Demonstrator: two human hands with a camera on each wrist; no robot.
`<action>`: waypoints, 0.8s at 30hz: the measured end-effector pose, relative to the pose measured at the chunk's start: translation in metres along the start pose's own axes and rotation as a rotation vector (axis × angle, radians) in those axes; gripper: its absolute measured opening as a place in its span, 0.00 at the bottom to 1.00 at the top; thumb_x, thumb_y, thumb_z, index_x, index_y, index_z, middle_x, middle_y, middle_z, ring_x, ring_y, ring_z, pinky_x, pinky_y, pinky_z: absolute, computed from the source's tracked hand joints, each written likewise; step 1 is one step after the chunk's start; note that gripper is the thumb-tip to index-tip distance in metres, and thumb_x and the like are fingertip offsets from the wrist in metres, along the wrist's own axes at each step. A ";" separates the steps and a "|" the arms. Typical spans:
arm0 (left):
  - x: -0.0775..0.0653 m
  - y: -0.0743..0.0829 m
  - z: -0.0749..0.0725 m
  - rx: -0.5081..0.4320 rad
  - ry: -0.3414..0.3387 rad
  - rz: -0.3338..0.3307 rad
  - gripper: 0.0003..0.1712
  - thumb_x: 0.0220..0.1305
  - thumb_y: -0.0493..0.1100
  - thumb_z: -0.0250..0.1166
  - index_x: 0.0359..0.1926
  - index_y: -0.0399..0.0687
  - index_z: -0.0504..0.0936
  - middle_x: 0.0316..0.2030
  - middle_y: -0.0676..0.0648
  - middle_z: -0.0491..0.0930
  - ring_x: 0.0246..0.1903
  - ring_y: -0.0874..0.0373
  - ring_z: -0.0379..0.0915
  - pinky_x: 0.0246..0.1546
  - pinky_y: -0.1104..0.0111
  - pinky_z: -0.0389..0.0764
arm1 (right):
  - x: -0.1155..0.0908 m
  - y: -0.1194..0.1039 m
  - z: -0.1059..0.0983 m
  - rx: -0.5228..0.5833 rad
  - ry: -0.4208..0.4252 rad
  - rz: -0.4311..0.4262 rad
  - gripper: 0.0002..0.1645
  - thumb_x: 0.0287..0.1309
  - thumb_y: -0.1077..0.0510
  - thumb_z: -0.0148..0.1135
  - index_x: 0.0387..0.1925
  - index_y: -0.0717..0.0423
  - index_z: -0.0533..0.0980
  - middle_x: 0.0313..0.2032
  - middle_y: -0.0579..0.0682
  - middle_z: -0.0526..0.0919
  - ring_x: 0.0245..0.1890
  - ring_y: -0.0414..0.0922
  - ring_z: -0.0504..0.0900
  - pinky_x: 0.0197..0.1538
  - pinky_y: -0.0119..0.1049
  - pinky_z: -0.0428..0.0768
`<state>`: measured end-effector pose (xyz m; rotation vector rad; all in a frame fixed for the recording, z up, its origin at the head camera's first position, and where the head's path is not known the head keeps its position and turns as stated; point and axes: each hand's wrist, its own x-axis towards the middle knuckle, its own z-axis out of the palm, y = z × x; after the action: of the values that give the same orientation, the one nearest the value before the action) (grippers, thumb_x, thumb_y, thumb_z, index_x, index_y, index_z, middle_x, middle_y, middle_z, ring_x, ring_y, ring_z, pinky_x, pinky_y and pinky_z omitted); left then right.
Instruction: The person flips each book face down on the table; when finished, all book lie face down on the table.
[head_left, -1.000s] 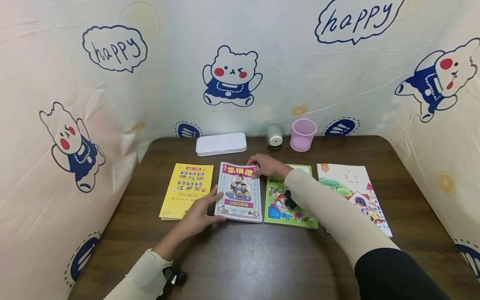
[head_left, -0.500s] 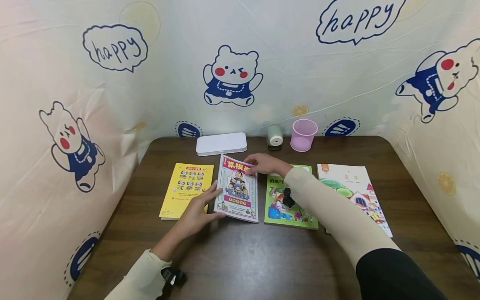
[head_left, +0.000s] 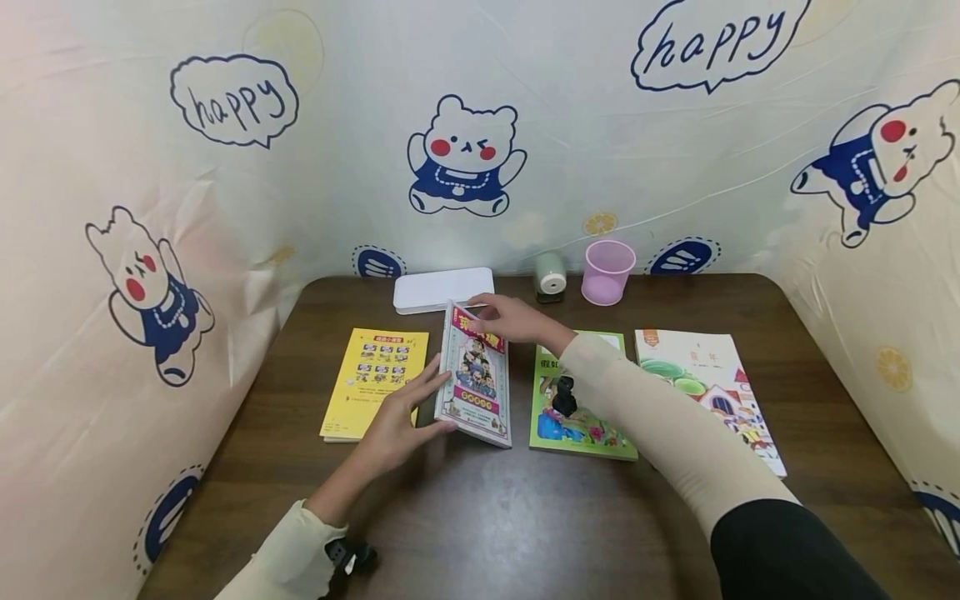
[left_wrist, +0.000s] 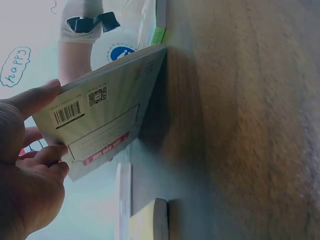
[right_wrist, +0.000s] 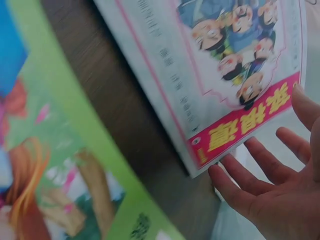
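A book with a white and magenta cartoon cover [head_left: 474,379] stands tilted at the middle of the table, its left side raised. My left hand [head_left: 396,423] grips it by that left side; the left wrist view shows its barcoded back cover [left_wrist: 100,115], with thumb and fingers at the edge. At the top edge is my right hand [head_left: 513,319]. In the right wrist view its spread fingers [right_wrist: 270,165] lie along that edge by the title strip, and the thumb touches the corner. A green book [head_left: 581,417] lies under my right forearm.
On the brown table [head_left: 480,517], a yellow book [head_left: 382,367] lies left and a white illustrated book [head_left: 705,358] right. Along the back stand a white flat case [head_left: 442,289], a small green object [head_left: 550,275] and a pink cup [head_left: 607,271]. A printed curtain [head_left: 337,167] hangs behind.
The middle book has gone from lying nearly flat to tilted, its left side lifted. My right hand has shifted leftward along its top edge; the left hand stays at the left side.
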<state>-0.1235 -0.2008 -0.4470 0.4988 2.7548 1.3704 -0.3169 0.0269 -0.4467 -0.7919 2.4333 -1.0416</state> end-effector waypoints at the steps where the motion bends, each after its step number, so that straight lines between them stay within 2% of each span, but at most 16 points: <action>1: 0.000 0.001 0.000 -0.008 0.001 0.006 0.47 0.54 0.42 0.81 0.75 0.52 0.71 0.80 0.50 0.54 0.78 0.45 0.52 0.74 0.48 0.61 | 0.000 -0.003 0.000 0.005 0.004 -0.005 0.39 0.71 0.36 0.60 0.76 0.45 0.64 0.66 0.57 0.77 0.65 0.55 0.77 0.61 0.52 0.81; 7: 0.001 0.005 0.000 -0.032 0.006 0.051 0.46 0.56 0.41 0.80 0.75 0.51 0.71 0.80 0.52 0.54 0.78 0.46 0.53 0.74 0.48 0.60 | 0.001 -0.016 0.000 0.046 0.026 -0.021 0.38 0.71 0.34 0.58 0.75 0.41 0.65 0.67 0.56 0.76 0.65 0.55 0.77 0.61 0.52 0.82; 14: 0.004 0.009 0.000 -0.051 0.014 0.097 0.45 0.56 0.40 0.79 0.74 0.49 0.72 0.80 0.51 0.55 0.78 0.48 0.54 0.74 0.50 0.61 | -0.001 -0.031 -0.002 0.100 0.061 -0.031 0.40 0.72 0.34 0.57 0.77 0.42 0.62 0.69 0.58 0.73 0.66 0.57 0.75 0.60 0.53 0.82; 19: 0.005 0.015 -0.001 -0.059 0.018 0.134 0.43 0.57 0.37 0.78 0.73 0.47 0.72 0.80 0.50 0.56 0.78 0.48 0.55 0.74 0.51 0.62 | -0.003 -0.042 -0.005 0.119 0.106 -0.034 0.38 0.72 0.37 0.58 0.76 0.44 0.64 0.69 0.59 0.74 0.67 0.57 0.75 0.62 0.55 0.80; 24: 0.005 0.022 -0.007 -0.023 0.024 0.172 0.48 0.56 0.36 0.79 0.76 0.45 0.68 0.79 0.50 0.59 0.76 0.49 0.58 0.73 0.52 0.63 | -0.004 -0.045 -0.007 0.218 0.108 -0.059 0.37 0.72 0.41 0.61 0.75 0.48 0.65 0.69 0.58 0.73 0.67 0.55 0.75 0.64 0.51 0.80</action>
<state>-0.1234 -0.1928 -0.4251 0.7388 2.7675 1.4488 -0.3021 0.0080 -0.4078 -0.7555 2.3423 -1.3769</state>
